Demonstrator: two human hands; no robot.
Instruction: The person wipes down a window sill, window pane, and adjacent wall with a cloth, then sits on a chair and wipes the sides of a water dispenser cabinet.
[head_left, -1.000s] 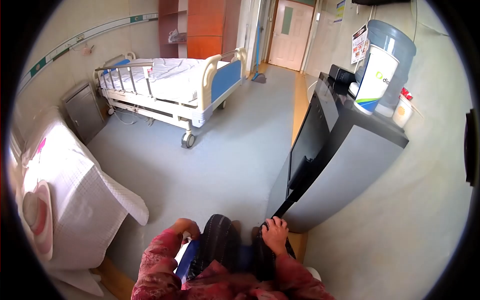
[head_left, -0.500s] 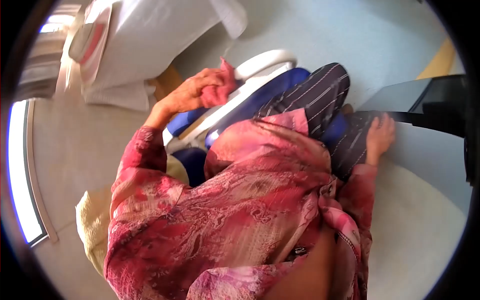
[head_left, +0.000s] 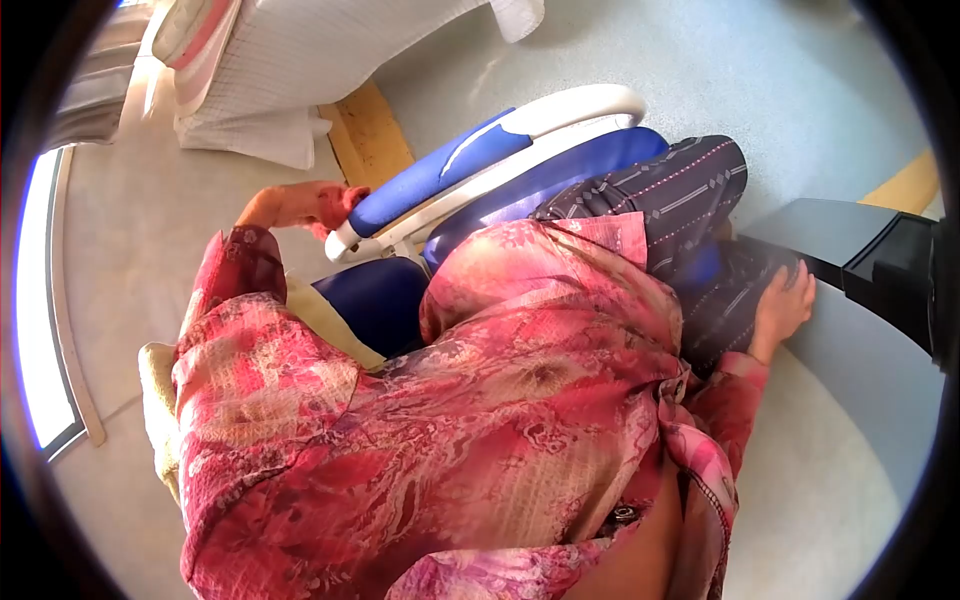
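Past the rear end of the chair's blue-padded armrest, my left hand is closed round a crumpled red cloth, most of which the fingers hide. The cloth meets the armrest's rear corner. A white curved frame forms the front of the armrest, and a split shows in the blue pad. On the right, my right hand lies over the dark striped trousers at my leg, holding nothing, fingers stretched out. The blue seat shows between the armrest and my leg.
A black stand on a grey base is close beyond my right hand. White draped fabric hangs at upper left, near a wooden strip. Behind my left side are a dark blue backrest and a pale yellow towel.
My left hand has moved back with the red cloth, from the front part of the armrest to its rear end, uncovering the blue pad. My right hand stays at my leg.
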